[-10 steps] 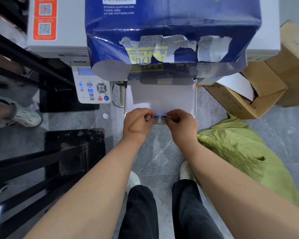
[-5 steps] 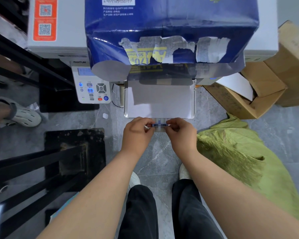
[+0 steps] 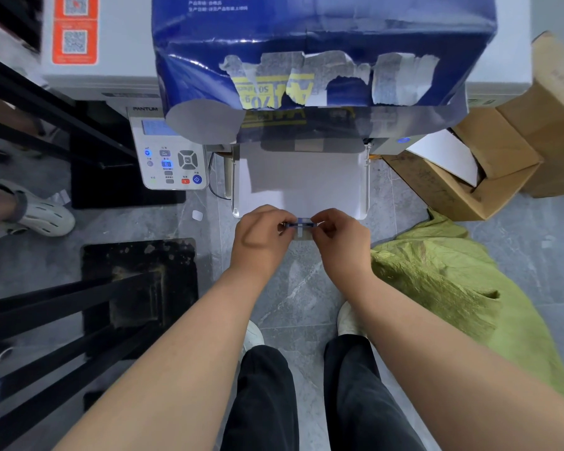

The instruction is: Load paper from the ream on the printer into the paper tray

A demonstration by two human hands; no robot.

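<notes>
A blue, torn-open paper ream [image 3: 306,37] lies on top of the white printer [image 3: 118,70]. Below it the paper tray [image 3: 368,190] sticks out toward me, with white paper [image 3: 306,183] lying flat inside. At the tray's near edge sits a small blue paper guide [image 3: 302,224]. My left hand [image 3: 261,239] pinches its left end and my right hand [image 3: 342,242] pinches its right end. My fingers hide most of the guide.
The printer's control panel [image 3: 173,157] is left of the tray. Open cardboard boxes [image 3: 469,190] stand at the right, with a green cloth [image 3: 453,288] on the floor below them. A black metal frame [image 3: 46,304] fills the left. Another person's foot [image 3: 36,213] is at far left.
Both hands pulled the blue guide toward me, past the tray's near edge, then pushed it back a little toward the printer. Paper and ream have not moved.
</notes>
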